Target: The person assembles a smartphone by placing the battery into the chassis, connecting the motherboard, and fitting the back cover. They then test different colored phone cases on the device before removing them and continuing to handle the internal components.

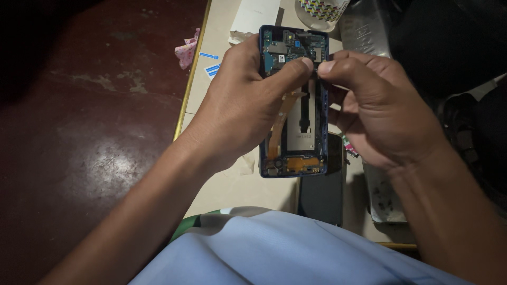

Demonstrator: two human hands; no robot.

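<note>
Gripping opened phone (pixel 293 100) by left hand (pixel 240 108); rear cover already off, internals exposed. Connector near top bd pinched by right hand (pixel 377 108); reassy not yet done.

1. Near your left hand, two small blue-and-white sticker tabs (pixel 211 62) lie on the beige table's left edge.
2. Above the opened phone you hold, a flat white cardboard box (pixel 254 16) lies at the table's far end.
3. Under your right hand, a dark, blank rectangular phone screen (pixel 322 195) lies flat.
</note>
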